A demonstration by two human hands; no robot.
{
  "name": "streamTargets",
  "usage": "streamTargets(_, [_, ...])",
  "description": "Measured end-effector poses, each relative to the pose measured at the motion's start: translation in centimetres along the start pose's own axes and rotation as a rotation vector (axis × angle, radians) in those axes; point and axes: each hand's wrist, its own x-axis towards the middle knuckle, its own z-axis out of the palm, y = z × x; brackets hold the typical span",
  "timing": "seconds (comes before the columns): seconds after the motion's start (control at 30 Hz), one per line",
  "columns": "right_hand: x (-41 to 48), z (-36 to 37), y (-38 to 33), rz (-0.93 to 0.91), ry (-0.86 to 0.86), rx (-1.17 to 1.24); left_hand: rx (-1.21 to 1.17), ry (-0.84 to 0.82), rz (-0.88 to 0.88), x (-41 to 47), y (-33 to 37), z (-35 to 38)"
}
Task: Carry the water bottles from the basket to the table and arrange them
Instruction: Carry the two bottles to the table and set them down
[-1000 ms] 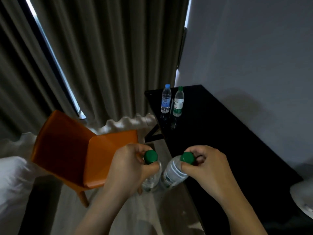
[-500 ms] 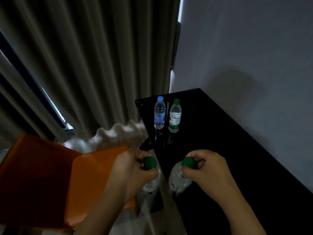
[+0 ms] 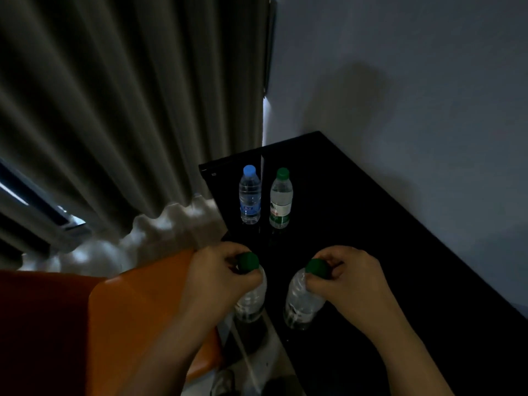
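The black surface [image 3: 371, 224] is glossy and smooth, mirroring the bottles. The blue-capped bottle [image 3: 250, 195], the far green-capped bottle [image 3: 281, 200], the near left bottle [image 3: 251, 298] and the near right bottle [image 3: 303, 301] are clear, shiny plastic with smooth caps. The curtain [image 3: 128, 110] is matt pleated cloth, the orange chair [image 3: 128, 324] smooth plastic, the wall [image 3: 414, 81] matt.

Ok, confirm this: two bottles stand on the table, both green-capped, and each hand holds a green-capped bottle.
Wrong on the caps: the head view shows a blue-capped bottle beside a green-capped bottle on the table. The rest holds: the left hand grips the left carried bottle, the right hand the right carried bottle, both green-capped.
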Motion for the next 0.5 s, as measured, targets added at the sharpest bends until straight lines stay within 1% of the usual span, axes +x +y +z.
streamTargets(0.1, [0.4, 0.5, -0.2, 0.052, 0.013, 0.026, 0.034, -0.056, 0.034, 3.0, -0.5, 0.1])
streamTargets(0.3, [1.9, 2.0, -0.2, 0.112, 0.054, 0.019, 0.059, -0.113, 0.072, 8.3, -2.5, 1.7])
streamTargets(0.5, [3.4, 2.9, -0.2, 0.139, 0.099, 0.016, 0.029, -0.103, 0.102, 12.2, -3.8, 3.2])
